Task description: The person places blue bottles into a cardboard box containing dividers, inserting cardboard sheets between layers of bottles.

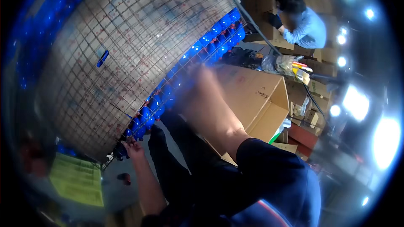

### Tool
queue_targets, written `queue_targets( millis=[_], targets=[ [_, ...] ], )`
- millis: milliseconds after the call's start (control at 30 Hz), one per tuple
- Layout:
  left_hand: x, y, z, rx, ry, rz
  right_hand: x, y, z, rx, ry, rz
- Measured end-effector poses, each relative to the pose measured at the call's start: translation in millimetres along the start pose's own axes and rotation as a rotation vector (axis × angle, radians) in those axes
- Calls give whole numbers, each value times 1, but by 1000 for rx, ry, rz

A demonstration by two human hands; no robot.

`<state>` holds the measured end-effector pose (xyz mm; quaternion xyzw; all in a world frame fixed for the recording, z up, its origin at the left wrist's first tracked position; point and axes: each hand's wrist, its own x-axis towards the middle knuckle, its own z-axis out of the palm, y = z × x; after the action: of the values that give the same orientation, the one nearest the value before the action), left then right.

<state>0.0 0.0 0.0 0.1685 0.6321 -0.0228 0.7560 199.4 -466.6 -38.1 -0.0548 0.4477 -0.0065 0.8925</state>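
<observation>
Bare hands are at work along the near edge of a wire grid (pixel 126 33). At the grid's lower corner is the left hand (pixel 134 148), fingers partly bent beside the end of a row of blue balls (pixel 145 117); whether they pinch anything I cannot tell. Farther up the same row, the right hand (pixel 201 86) is too blurred to show whether it is spread or closed, or whether it touches the balls.

Glossy and packed close, with small reddish parts between them, the balls line the grid's near edge; more blue balls (pixel 29 38) crowd the far side. Beneath the wires the bench (pixel 164 38) is pale, flecked with red and smudged faintly blue. A slim dark-blue object (pixel 102 58) lies across the mesh toward the left.

Just beyond the right forearm is an open cardboard box (pixel 271 113). Past it, near a dark pole, is a plastic-wrapped bundle (pixel 294 67) with yellow, red and white ends. A co-worker (pixel 309 29) in a light-blue shirt and dark glove bends over other cartons. A yellow-green panel (pixel 78 180) is at lower left above grey floor (pixel 119 170), and bright ceiling lights (pixel 357 102) glare along the right.
</observation>
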Motion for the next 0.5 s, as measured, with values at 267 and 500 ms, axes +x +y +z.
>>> queue_targets(
  millis=[267, 500],
  targets=[
    [-179, 70, 91, -87, -35, 218, 4, 40, 71, -278, -61, -273],
    [-249, 108, 132, 112, -236, 301, 53, 30, 162, -660, 57, -77]
  ],
)
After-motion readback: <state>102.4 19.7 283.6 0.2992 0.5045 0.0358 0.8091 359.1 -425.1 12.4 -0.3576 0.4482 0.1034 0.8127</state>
